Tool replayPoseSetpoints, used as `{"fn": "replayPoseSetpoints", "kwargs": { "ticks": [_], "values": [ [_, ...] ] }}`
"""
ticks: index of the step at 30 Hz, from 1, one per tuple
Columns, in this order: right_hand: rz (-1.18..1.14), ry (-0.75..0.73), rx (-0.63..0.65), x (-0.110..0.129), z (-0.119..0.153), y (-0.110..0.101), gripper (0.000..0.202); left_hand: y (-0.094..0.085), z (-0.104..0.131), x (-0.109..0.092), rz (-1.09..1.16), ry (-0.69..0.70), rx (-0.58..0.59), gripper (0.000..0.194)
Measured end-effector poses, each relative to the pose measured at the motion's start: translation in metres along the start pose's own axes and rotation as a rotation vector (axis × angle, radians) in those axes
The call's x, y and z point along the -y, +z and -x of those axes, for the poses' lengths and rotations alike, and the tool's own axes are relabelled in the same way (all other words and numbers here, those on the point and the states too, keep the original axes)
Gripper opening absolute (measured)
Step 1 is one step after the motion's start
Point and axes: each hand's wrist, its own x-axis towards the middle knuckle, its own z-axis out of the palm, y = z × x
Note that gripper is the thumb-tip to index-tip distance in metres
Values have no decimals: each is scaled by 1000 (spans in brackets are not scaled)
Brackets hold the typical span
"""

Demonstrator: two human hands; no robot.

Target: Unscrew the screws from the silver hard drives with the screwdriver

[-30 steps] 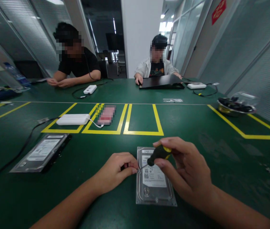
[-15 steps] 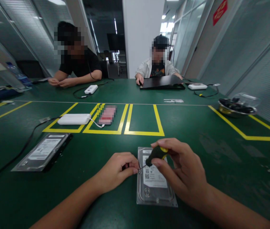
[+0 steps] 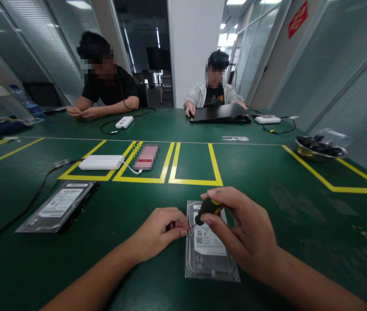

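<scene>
A hard drive (image 3: 202, 265) with a white label lies flat on the green table before me. In my right hand (image 3: 251, 229) is a short screwdriver (image 3: 206, 210) with a dark green and yellow handle, gripped between thumb and fingers. Its thin shaft slants down to the drive's left edge. My left hand (image 3: 164, 229) is closed in a pinch at that edge, its fingertips right by the screwdriver's tip. Whatever those fingers hold, if anything, is hidden. To the left rests a second hard drive (image 3: 62, 203), label up, apart from both hands.
A white power bank (image 3: 101, 162) is cabled to a pixelated pink phone (image 3: 146, 157). Yellow tape (image 3: 196, 181) marks the table. At right stands a metal bowl (image 3: 321, 151) of dark items. Across sit two people, one (image 3: 214, 93) holding a black panel (image 3: 218, 113). A black cable (image 3: 17, 211) runs left.
My right hand and the screwdriver have shifted slightly left, with the handle tilting a little. The hard drive sits marginally further left in view. My left hand stays in its pinch.
</scene>
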Motion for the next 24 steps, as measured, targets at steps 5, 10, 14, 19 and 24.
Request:
{"fn": "replayPoseSetpoints", "kwargs": {
  "ticks": [5,10,14,19,24],
  "values": [
    [18,-12,20,3,-4,-2,30,0,0,0,7,3,3,6],
    [13,-11,58,5,-9,-4,30,1,0,0,5,8,2,7],
    [-10,-26,64,9,-14,-6,29,1,0,2,19,15,5,9],
    [-13,-1,63,15,-17,-8,23,2,0,6,0,8,1,8],
    [11,27,65,18,-20,-9,17,3,1,6,18,-13,11,7]
  ]
}}
